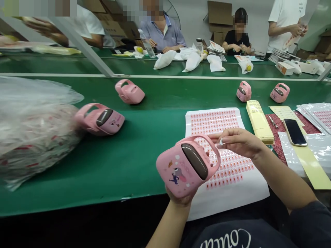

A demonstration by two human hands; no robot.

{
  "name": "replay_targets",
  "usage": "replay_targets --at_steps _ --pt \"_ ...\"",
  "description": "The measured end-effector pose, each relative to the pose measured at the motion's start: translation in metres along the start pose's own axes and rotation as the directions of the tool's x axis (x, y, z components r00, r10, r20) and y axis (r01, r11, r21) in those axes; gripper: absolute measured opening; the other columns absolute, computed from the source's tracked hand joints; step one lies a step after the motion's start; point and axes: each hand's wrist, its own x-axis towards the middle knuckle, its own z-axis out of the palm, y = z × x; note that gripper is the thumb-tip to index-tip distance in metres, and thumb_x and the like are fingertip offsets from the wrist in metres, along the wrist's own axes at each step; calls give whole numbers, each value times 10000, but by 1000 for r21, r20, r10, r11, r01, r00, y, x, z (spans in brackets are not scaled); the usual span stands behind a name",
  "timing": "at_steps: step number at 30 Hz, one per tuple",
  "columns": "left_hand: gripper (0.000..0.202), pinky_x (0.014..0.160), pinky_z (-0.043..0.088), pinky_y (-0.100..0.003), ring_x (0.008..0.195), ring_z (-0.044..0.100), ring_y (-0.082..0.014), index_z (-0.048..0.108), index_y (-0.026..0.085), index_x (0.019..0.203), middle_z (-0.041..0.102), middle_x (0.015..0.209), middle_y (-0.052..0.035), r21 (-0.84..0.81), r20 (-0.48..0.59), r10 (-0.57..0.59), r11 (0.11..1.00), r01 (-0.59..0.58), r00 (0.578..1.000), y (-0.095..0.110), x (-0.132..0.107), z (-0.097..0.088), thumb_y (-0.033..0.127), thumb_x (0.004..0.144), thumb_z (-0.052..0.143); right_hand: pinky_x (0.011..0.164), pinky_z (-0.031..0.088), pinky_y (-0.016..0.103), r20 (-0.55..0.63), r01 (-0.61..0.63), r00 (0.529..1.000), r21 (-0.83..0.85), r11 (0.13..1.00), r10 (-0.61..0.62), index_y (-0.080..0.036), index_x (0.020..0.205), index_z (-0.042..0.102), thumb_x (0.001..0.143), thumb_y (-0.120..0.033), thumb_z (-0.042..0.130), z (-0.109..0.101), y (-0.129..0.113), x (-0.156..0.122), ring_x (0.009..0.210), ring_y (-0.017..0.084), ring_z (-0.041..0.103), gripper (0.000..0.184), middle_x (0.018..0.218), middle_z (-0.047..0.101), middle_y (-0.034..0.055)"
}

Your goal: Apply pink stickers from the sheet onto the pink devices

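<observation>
My left hand is wrapped around the underside of a pink handled device, which it holds tilted above the table's front edge. The device has a dark oval window, a cartoon rabbit print and a loop handle on top. My right hand is beside that handle, its thumb and fingers pinched on a small white piece, too small to make out fully. Beneath both hands lies a white sticker sheet with rows of small pink and red drop-shaped stickers. The device hides part of the sheet.
Other pink devices stand on the green table. A clear plastic bag fills the left. To the right lie a yellow label stack, a phone and tweezers. Co-workers sit and stand behind a conveyor.
</observation>
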Motion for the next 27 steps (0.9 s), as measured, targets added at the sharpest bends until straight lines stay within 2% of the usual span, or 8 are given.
replay_targets --at_steps 3,6,8,11,14,16,21,27 --pt "586 881 445 -531 1221 407 -324 604 326 1040 549 1245 -58 -106 -10 -73 992 72 997 9 -9 -8 702 594 547 958 359 382 -76 116 990 -21 993 -118 -203 621 640 625 -313 739 3 11 -5 1100 199 526 148 1084 642 35" --pt "693 934 407 -521 1251 359 -331 587 313 1076 569 1216 -50 -179 -8 -77 981 74 997 15 -11 -5 725 519 589 973 347 418 27 127 992 -62 990 -126 -209 617 640 614 -323 749 20 26 -4 1171 223 475 157 1169 602 34" --pt "703 942 405 -502 1210 411 -329 591 294 1076 608 1148 -60 -198 -3 -85 977 83 996 18 -8 -1 723 518 595 969 348 419 89 92 992 -85 992 -84 -206 613 644 596 -326 760 31 36 -1 1199 232 447 167 1181 594 45" --pt "648 907 437 -473 1097 520 -311 608 265 1048 650 1045 -71 -216 -26 -154 966 145 988 25 -1 5 704 573 572 963 344 405 81 70 995 -74 995 -64 -205 601 647 590 -330 761 36 48 5 1227 234 411 169 1165 600 57" --pt "632 843 479 -461 978 588 -305 617 222 1022 665 989 -76 -178 -72 -169 972 154 983 28 3 13 640 549 644 953 340 409 -4 55 998 -35 998 -55 -201 580 642 570 -339 771 29 56 9 1182 242 447 189 1139 606 61" --pt "626 810 495 -443 935 603 -304 620 193 998 669 953 -79 -140 -106 -163 979 147 981 25 4 17 592 520 691 952 331 413 -107 50 993 -19 999 -52 -195 563 628 540 -355 783 23 60 8 1125 242 484 224 1092 616 61" --pt "560 783 493 -333 951 588 -246 590 190 998 650 940 -50 -22 -149 -127 992 125 981 11 1 27 512 558 713 910 358 390 -352 115 925 -97 989 -142 -198 567 594 524 -368 776 23 67 0 1077 231 486 252 1032 577 49" --pt "533 726 500 -301 904 592 -210 561 247 984 624 975 -19 7 -128 -144 989 146 981 7 -8 36 479 542 749 821 410 368 -442 75 875 -281 957 -199 -198 564 580 545 -371 728 29 75 3 939 206 526 229 992 527 41"
